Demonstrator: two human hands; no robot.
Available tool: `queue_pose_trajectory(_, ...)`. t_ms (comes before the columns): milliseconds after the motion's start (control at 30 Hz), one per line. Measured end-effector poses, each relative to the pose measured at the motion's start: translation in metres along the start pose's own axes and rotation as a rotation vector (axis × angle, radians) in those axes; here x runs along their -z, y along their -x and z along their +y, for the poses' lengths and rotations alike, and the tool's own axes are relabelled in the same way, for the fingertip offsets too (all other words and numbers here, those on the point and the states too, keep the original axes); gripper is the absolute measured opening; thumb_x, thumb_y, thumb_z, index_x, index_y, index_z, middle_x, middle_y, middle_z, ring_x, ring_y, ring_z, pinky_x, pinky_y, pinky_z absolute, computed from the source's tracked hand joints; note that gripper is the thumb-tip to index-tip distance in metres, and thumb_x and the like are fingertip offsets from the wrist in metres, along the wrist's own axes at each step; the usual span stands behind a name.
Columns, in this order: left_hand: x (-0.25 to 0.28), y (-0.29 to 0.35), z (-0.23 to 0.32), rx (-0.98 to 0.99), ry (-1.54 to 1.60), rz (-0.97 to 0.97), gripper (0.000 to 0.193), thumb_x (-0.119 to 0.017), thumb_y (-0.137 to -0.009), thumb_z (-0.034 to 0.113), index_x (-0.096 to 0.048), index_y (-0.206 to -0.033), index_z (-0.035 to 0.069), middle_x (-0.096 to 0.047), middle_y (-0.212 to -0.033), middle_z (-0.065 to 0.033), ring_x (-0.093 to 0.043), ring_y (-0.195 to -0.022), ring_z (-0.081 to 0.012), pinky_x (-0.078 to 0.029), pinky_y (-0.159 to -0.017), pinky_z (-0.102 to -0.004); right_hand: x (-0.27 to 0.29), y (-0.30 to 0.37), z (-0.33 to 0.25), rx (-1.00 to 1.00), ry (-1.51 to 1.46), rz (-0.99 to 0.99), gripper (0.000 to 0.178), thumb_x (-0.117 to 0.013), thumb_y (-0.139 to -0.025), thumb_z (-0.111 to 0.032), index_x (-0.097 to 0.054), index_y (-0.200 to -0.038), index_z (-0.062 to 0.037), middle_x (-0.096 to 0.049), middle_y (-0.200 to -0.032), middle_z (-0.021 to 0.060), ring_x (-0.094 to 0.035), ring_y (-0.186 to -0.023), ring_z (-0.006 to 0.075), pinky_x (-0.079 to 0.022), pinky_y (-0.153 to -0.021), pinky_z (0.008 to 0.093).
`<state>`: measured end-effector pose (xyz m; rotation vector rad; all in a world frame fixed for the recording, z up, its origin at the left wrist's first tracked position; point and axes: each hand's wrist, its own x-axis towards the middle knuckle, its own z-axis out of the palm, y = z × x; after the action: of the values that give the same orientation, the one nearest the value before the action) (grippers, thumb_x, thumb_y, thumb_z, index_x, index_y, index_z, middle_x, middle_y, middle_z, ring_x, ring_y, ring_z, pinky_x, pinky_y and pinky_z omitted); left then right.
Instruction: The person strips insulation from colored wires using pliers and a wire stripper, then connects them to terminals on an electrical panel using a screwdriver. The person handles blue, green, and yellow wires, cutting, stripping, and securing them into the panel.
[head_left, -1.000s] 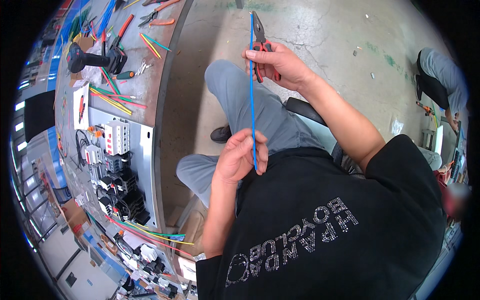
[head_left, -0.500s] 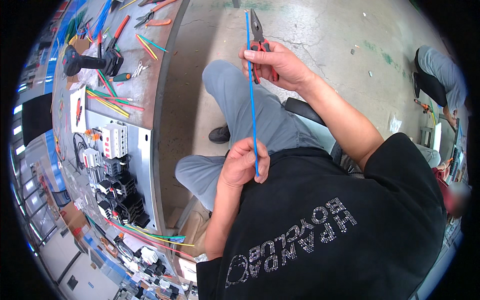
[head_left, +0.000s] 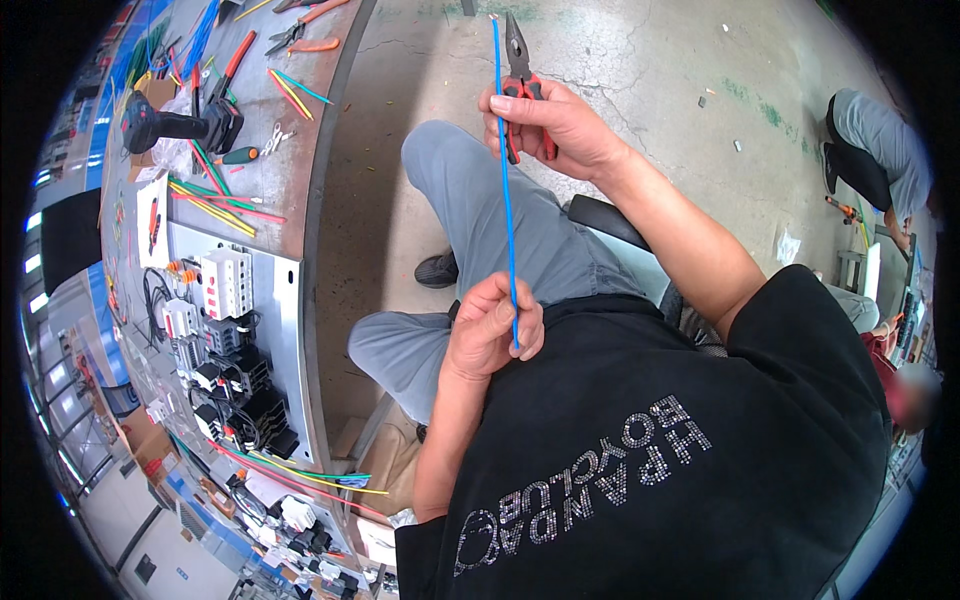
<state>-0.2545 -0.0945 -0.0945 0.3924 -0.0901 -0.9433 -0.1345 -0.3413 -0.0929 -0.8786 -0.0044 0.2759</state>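
A long blue wire (head_left: 508,215) stretches nearly straight between my two hands. Its far end shows a small bare copper tip. My right hand (head_left: 570,130) is closed around red-and-black pliers (head_left: 517,62), whose jaws point away from me. The thumb of that hand also presses on the upper part of the wire, which runs beside the pliers rather than between the jaws. Nearer my body, my left hand (head_left: 482,335) pinches the wire close to its lower end, between thumb and fingers.
At the left stands a workbench (head_left: 315,200) with a metal mounting plate (head_left: 287,330) carrying electrical components. A cordless drill (head_left: 165,125), a screwdriver (head_left: 240,156), orange-handled cutters (head_left: 310,44) and cut wires (head_left: 215,207) lie there too. Another person (head_left: 880,140) bends down at the far right.
Both hands keep their hold and have hardly moved. The pliers and the wire have shifted very slightly to the right.
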Motion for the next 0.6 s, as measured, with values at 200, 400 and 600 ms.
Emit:
queue_pose_trajectory(200,0.0023,-0.0003,-0.0022,0.000,0.009,-0.069,0.024,-0.065,-0.105,0.025,-0.062,-0.111,0.002,-0.063,-0.076,-0.0088,-0.053,-0.055,-0.0168,-0.045,-0.052,-0.0327,0.0018,-0.0016,-0.0004,0.008,0.026,0.010,0.028,-0.068,-0.103,-0.028,-0.063,-0.116,-0.0036,-0.066,-0.092,0.0040,-0.067,-0.083,0.0143,-0.054,-0.071,0.0309)
queue_pose_trajectory(400,0.0021,0.0057,-0.0001,0.014,0.033,-0.031,0.022,-0.065,-0.103,0.023,-0.061,-0.109,0.002,-0.062,-0.075,-0.0095,-0.053,-0.055,-0.0176,-0.042,-0.051,-0.0322,-0.0026,-0.0005,-0.0022,-0.028,-0.052,0.012,0.034,-0.071,-0.102,-0.029,-0.065,-0.119,-0.0006,-0.070,-0.094,0.0054,-0.069,-0.083,0.0135,-0.058,-0.076,0.0304)
queue_pose_trajectory(600,0.0049,0.0092,0.0053,0.034,-0.019,0.004,0.019,-0.063,-0.103,0.020,-0.062,-0.108,0.001,-0.063,-0.076,-0.0112,-0.054,-0.057,-0.0181,-0.042,-0.053,-0.0320,-0.0037,-0.0002,-0.0014,-0.035,-0.033,0.084,0.027,-0.068,-0.103,-0.027,-0.064,-0.116,-0.0034,-0.068,-0.093,0.0057,-0.069,-0.084,0.0152,-0.054,-0.071,0.0301)
